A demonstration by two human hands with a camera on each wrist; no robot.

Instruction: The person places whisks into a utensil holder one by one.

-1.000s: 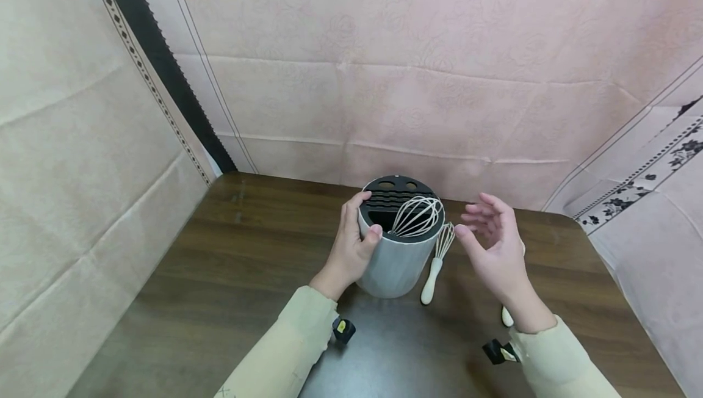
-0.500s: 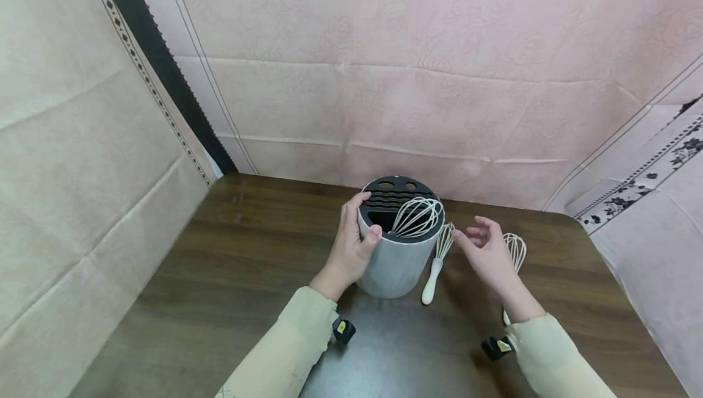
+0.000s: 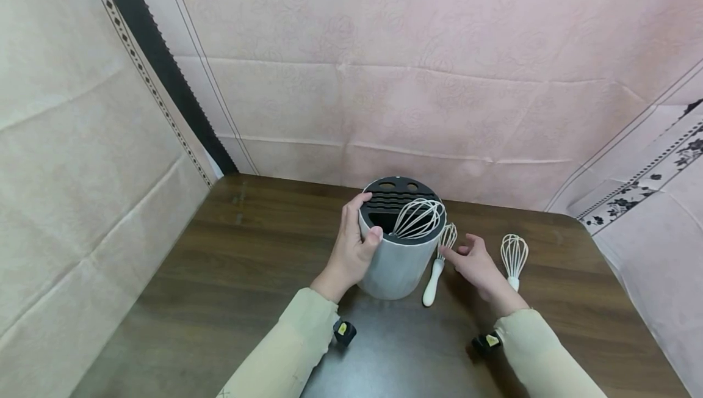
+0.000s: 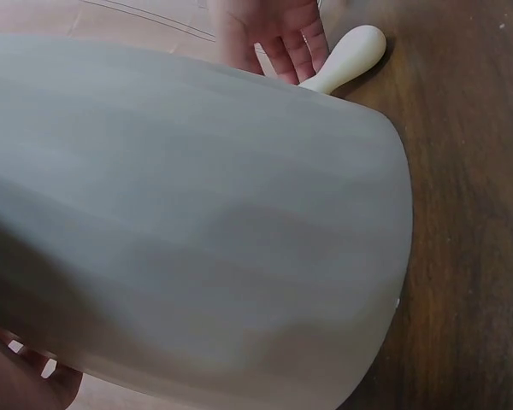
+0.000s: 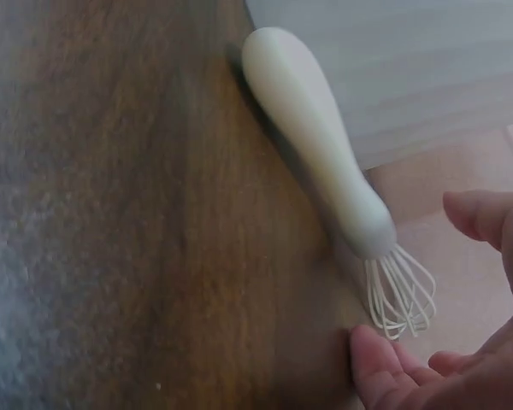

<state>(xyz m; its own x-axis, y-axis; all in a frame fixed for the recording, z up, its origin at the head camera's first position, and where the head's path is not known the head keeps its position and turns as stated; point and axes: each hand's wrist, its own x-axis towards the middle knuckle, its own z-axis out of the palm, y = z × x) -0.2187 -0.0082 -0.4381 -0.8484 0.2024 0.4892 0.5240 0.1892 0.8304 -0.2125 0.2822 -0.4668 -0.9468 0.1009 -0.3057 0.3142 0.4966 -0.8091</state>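
My left hand grips the side of a grey cylindrical utensil holder, its thumb on the near side and its fingers at the rim of the black slotted top. A whisk stands in the holder's front opening, wire loops up and its handle hidden inside. Right beside the holder lies a smaller white whisk on the table. My right hand is at its wire end; in the right wrist view, thumb and fingers spread apart on either side of the wires, without closing on them.
Another white whisk lies to the right, its handle partly hidden by my right forearm. The brown wooden table meets a pale pink cloth backdrop behind, and a pale cloth hangs at the left.
My right hand has come down and left toward the small whisk beside the holder, uncovering the other whisk on the right. My left hand keeps its grip on the holder.
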